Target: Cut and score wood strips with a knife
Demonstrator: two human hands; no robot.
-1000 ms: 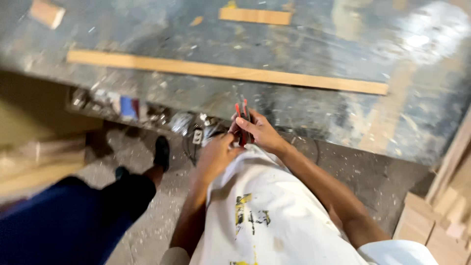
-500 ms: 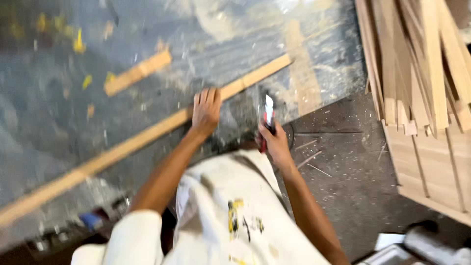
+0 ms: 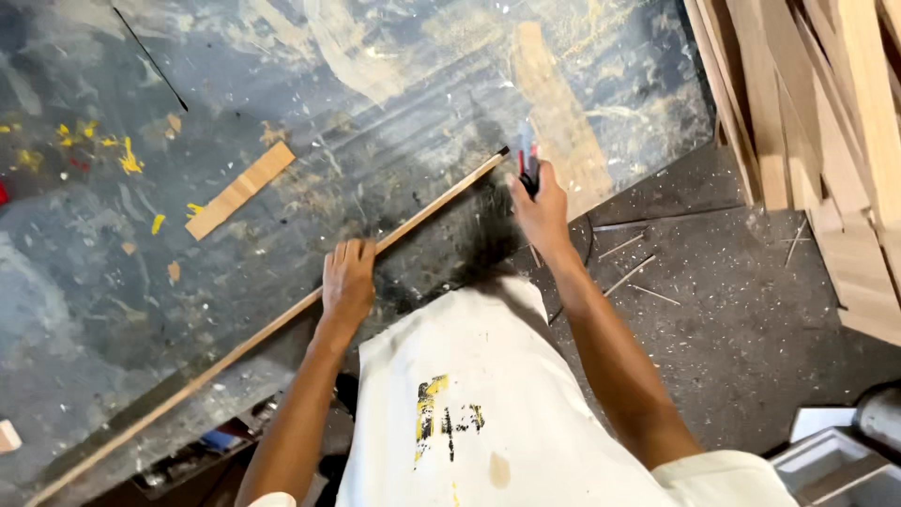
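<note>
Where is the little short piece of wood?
In the head view, the short wood piece lies flat on the paint-stained workbench, at upper left, beyond the long wooden strip and away from both hands.

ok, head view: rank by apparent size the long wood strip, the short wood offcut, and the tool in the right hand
1. long wood strip, pinned by the left hand
2. short wood offcut
3. red-and-grey hand tool in the right hand, partly hidden and closer to the camera, so unsure against the offcut

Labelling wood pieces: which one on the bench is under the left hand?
The long thin strip, running diagonally across the bench; the left hand presses on it. The short flat offcut lies apart, untouched.
</note>
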